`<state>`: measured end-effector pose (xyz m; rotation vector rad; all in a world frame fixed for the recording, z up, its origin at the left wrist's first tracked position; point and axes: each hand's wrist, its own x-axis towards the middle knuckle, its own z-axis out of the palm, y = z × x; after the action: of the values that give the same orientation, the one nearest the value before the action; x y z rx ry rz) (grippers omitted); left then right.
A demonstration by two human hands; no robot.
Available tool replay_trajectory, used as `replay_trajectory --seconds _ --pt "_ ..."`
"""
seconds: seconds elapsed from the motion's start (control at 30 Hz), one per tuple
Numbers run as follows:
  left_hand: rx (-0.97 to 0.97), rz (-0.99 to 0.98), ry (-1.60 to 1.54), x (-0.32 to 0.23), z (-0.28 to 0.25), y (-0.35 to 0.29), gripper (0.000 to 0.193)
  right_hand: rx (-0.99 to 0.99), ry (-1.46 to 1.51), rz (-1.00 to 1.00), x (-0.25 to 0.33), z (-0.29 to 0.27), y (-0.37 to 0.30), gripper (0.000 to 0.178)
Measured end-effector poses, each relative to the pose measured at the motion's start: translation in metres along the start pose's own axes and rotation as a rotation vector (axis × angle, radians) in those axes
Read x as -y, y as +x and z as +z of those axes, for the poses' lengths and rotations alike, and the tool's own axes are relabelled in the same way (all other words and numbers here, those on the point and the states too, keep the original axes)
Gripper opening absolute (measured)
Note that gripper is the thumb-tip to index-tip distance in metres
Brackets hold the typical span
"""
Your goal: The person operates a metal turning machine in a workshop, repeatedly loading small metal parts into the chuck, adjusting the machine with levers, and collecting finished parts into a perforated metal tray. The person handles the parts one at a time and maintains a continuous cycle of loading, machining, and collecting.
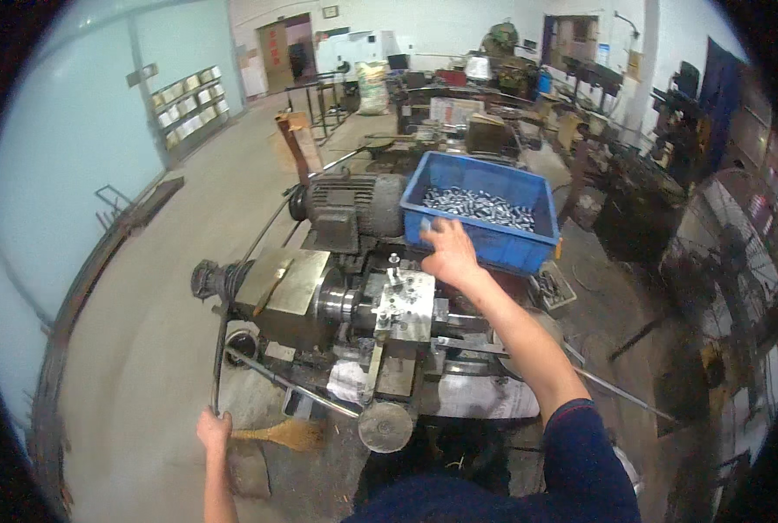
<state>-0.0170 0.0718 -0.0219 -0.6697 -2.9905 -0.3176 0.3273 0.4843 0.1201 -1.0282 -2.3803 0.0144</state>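
Note:
My left hand (215, 429) is closed around the lower end of a long dark lever (222, 349), which runs up beside the lathe headstock (286, 283). My right hand (450, 251) is held out at the near wall of a blue plastic bin (493, 240), its fingers bent and apart with nothing visible in them. Inside the bin lies a heap of small shiny metal parts (480, 207). Between my hands are the chuck (335, 296) and a steel tool block (406, 305) with bolts on top. I cannot tell whether my right fingertips touch the bin.
An electric motor (354, 205) sits behind the headstock, left of the bin. A round handwheel (385, 427) and a slanted metal bar (293, 383) are close to my body. Straw broom bristles (289, 433) show beside my left hand. A large fan (729, 253) stands at the right.

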Motion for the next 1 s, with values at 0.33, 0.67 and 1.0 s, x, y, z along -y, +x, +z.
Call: replay_trajectory --seconds 0.33,0.67,1.0 --pt "0.325 0.840 -0.391 -0.160 -0.029 -0.045 0.032 -0.044 0.285 0.155 -0.053 -0.032 -0.174 0.040" --pt "0.432 0.934 -0.319 -0.206 0.085 -0.043 0.022 0.115 -0.410 1.118 -0.129 -0.147 -0.579 0.022" --pt "0.583 0.750 -0.343 -0.210 0.075 -0.042 0.025 0.498 -0.353 1.096 -0.136 -0.053 -0.583 0.026"
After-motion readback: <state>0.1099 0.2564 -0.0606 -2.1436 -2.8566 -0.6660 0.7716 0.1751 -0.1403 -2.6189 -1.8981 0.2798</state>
